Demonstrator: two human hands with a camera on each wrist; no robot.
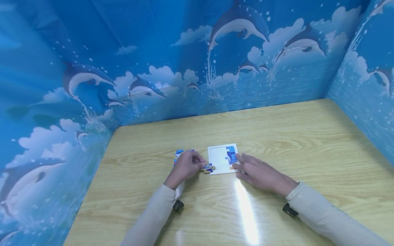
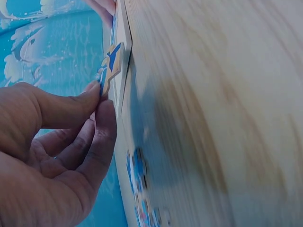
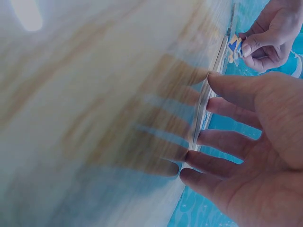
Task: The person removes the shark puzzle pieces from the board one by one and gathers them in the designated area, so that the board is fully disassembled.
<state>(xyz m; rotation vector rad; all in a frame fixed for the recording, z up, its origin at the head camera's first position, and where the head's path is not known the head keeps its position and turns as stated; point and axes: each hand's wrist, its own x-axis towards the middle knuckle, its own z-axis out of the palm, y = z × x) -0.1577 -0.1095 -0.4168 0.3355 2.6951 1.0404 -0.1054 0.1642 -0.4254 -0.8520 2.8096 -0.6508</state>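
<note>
My left hand (image 1: 186,167) pinches a jigsaw puzzle piece (image 2: 110,68) between thumb and fingers. The piece, blue and tan with a wooden edge, is at the left edge of a white square puzzle frame (image 1: 223,172). Along the frame's right side lie fitted blue pieces (image 1: 231,154) with a bit of orange at the bottom. My right hand (image 1: 261,172) rests its spread fingertips on that right side and edge; in the right wrist view its fingers (image 3: 227,142) look fairly straight. Loose puzzle pieces (image 2: 136,172) lie left of the frame, partly hidden behind my left hand in the head view.
A wood-grain table (image 1: 292,136) carries everything. Blue dolphin-printed sheets (image 1: 172,44) rise behind it and along both sides. Glare (image 1: 246,212) shines on the tabletop in front of the frame. Each sleeve has a dark wrist device (image 1: 178,206) near the cuff.
</note>
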